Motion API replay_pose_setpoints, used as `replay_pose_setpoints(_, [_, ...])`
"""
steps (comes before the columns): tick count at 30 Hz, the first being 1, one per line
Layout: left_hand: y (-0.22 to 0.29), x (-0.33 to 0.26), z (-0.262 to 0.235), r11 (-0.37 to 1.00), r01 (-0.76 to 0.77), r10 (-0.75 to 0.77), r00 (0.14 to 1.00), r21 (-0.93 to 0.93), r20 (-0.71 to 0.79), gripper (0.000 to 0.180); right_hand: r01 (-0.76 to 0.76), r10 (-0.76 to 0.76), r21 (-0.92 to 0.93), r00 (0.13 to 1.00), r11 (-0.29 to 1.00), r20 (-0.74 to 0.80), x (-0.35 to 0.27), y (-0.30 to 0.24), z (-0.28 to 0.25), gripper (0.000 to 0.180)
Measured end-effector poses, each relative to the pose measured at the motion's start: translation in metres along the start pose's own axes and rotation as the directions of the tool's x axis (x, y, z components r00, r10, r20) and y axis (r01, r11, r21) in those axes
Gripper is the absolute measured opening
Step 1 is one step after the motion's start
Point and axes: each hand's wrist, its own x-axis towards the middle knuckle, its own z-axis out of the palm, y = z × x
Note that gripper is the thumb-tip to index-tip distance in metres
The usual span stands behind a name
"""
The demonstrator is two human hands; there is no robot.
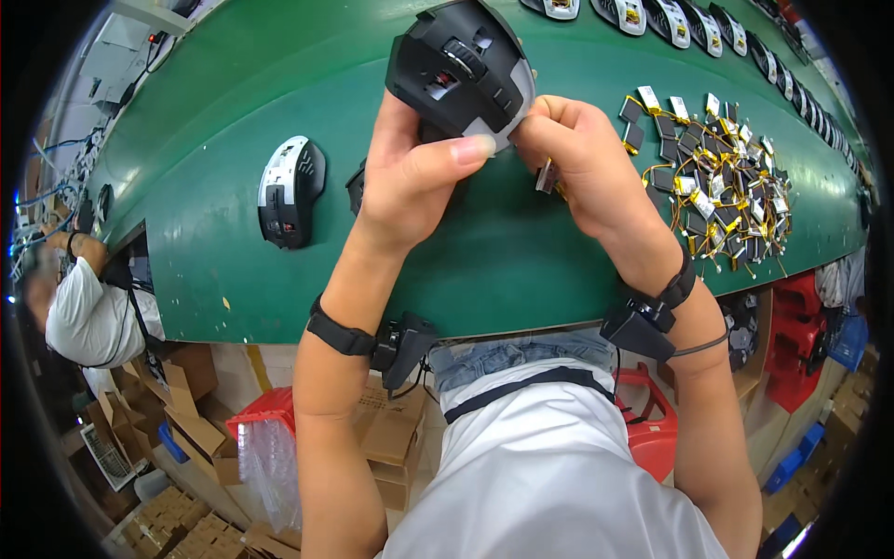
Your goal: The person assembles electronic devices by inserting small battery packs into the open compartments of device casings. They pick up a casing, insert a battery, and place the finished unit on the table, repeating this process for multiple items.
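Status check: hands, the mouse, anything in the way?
Left hand grips black-and-grey mouse. Right hand pinches its edge, small part underneath. Second mouse and battery pile sit apart on green belt.

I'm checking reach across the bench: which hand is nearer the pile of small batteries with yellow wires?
Right. The right hand is just left of the battery pile; the left hand is farther left, holding the mouse.

Factory assembly line: green conveyor belt (pixel 279 84), battery pile (pixel 726 186).

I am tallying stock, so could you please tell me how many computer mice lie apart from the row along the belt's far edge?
2: one mouse held in both hands, one mouse lying on the green belt to its left. More may be hidden.
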Motion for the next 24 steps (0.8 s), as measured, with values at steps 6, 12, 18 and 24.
replay_pose_setpoints(6, [-0.010, -0.016, -0.006, 0.984, 0.002, -0.019, 0.995, -0.179, -0.095, 0.056, -0.003, 0.019, 0.160, 0.995, 0.987, -0.099, -0.006, 0.007, 0.007, 0.017])
replay_pose_setpoints(12, [0.000, -0.007, 0.021, 1.000, -0.013, 0.013, 0.986, -0.001, -0.168, 0.090, -0.009, 0.022, 0.188, 0.998, 0.982, -0.065, 0.003, 0.009, 0.009, 0.016])
replay_pose_setpoints(18, [0.000, -0.006, 0.018, 0.999, -0.038, 0.034, 0.993, -0.038, -0.112, 0.089, -0.030, 0.035, 0.248, 0.999, 0.968, -0.017, 0.000, 0.005, 0.010, 0.016])
replay_pose_setpoints(24, [0.000, -0.006, 0.019, 0.993, -0.048, 0.034, 0.990, -0.105, -0.136, 0.086, 0.151, -0.147, 0.252, 0.989, 0.956, -0.033, 0.005, 0.021, 0.012, 0.011])
